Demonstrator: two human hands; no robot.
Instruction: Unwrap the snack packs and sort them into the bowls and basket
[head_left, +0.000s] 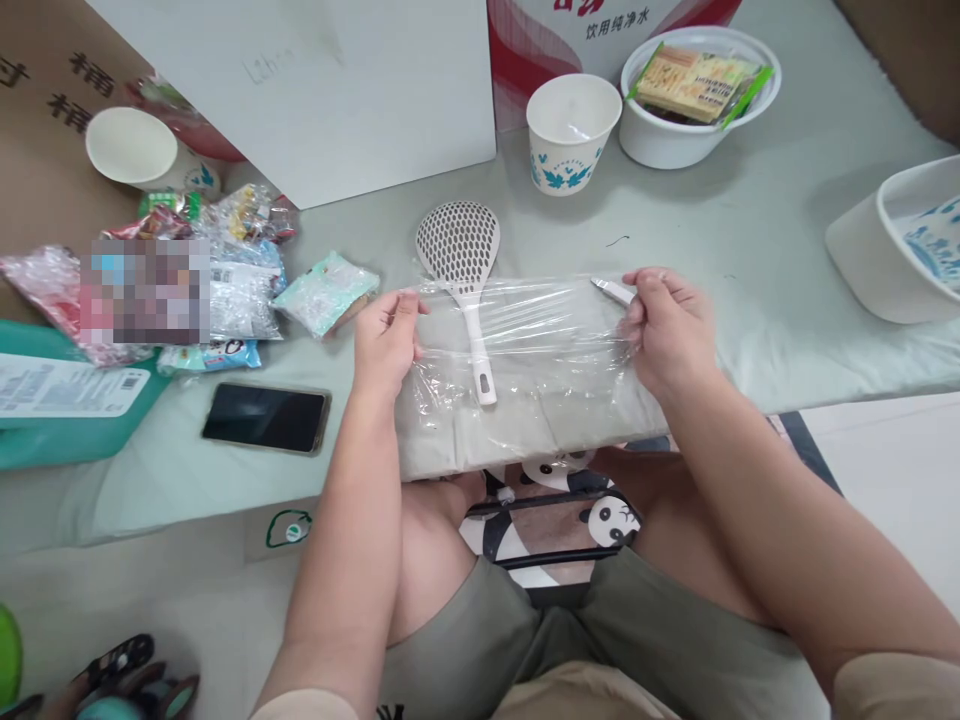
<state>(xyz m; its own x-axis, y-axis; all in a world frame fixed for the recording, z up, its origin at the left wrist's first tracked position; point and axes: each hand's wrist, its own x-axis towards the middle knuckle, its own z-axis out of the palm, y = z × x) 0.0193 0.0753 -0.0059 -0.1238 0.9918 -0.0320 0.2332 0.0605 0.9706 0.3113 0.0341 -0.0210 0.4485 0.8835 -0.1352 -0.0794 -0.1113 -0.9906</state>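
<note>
A sheet of clear plastic film (555,335) is stretched between my two hands above the cloth-covered table edge. My left hand (386,335) pinches its left end between thumb and fingers. At the right end, my right hand (667,325) is closed on the film and also grips a small pointed blade (611,291), whose tip points left. Much of the blade's handle is hidden in the fist. A white slotted skimmer (459,245) lies with its perforated head away from me, and its handle shows through the film.
Left lie a black phone (265,417), a snack packet (328,293), several wrapped snacks (244,295) and a green jug (60,440). Behind stand a white box (337,90), a paper cup (571,140) and a white bowl (667,143). A white container (862,240) stands right.
</note>
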